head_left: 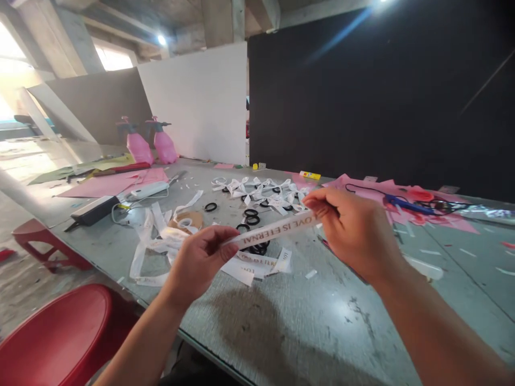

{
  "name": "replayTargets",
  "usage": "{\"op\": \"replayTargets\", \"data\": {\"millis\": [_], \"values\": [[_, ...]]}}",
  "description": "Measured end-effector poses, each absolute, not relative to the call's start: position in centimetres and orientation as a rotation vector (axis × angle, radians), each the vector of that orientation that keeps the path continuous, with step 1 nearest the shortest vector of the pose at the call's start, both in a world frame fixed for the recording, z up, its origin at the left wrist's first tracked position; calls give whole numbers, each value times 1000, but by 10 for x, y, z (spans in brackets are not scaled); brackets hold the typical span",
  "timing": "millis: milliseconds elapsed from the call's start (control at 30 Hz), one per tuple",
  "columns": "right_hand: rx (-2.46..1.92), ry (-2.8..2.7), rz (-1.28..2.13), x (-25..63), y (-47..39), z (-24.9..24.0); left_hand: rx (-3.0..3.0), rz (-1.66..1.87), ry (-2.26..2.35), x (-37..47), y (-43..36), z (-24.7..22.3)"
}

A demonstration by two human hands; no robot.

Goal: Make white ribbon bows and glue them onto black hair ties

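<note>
Stretched between my two hands is a white ribbon (277,230) printed with gold letters that read "LOVE IS ETERNAL". My left hand (201,257) pinches its left end, and my right hand (350,225) pinches the other end, a little higher. Beneath it on the table lie more printed ribbon pieces (257,264) and several black rings (251,216), partly hidden by the held strip. A heap of loose ribbon (151,241) lies left of my left hand, beside a cardboard ribbon spool (193,220). Behind them spread white ribbon bows (265,192), some on black rings.
Two pink spray bottles (164,145) stand at the back left, near a white power strip (149,189) and a black box (96,209). A blue-handled tool with a cord (406,205) lies on pink paper at right. Red stools (60,332) stand beside the table's left edge.
</note>
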State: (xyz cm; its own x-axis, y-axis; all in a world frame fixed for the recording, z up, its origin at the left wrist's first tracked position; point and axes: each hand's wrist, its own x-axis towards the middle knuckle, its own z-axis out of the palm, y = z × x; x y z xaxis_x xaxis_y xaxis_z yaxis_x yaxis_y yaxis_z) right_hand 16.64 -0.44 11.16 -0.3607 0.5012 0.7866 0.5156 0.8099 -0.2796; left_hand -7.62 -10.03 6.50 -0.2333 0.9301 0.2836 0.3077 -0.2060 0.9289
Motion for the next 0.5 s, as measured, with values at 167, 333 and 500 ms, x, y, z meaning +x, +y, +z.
{"op": "replayTargets", "data": {"millis": [167, 333, 500], "values": [[-684, -2047, -418, 187, 2, 127, 1519, 1475, 1528, -77, -101, 73], [-731, -1999, -589, 206, 9, 135, 1608, 1421, 1714, -89, -107, 80], [-995, -1901, -647, 210, 16, 134, 1553, 1401, 1760, -85, -111, 88]]}}
